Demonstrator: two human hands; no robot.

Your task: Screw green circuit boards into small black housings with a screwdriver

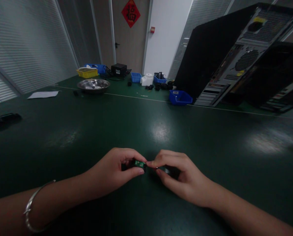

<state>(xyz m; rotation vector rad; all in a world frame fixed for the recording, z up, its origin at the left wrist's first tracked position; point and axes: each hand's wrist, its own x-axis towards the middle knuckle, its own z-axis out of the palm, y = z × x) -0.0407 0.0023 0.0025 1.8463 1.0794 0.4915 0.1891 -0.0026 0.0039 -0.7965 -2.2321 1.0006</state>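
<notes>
Between the thumb and fingers of my left hand (123, 167) is a small black part with a green circuit board (139, 164) facing up. My right hand (179, 173) is close beside it on the right, its index fingertip at the board's right end. Something small and shiny shows at the right thumb and fingers, too dark and small to name. Both hands are low over the dark green table (107, 127). The palm side of each hand is hidden.
A metal bowl (93, 86) and yellow bin (87, 72) stand far left. A blue bin (180, 98) sits beside a large black computer case (215, 49). Behind are a white device (147, 79) and a black box (119, 69). Paper (43, 94) and a black object (5, 120) lie left.
</notes>
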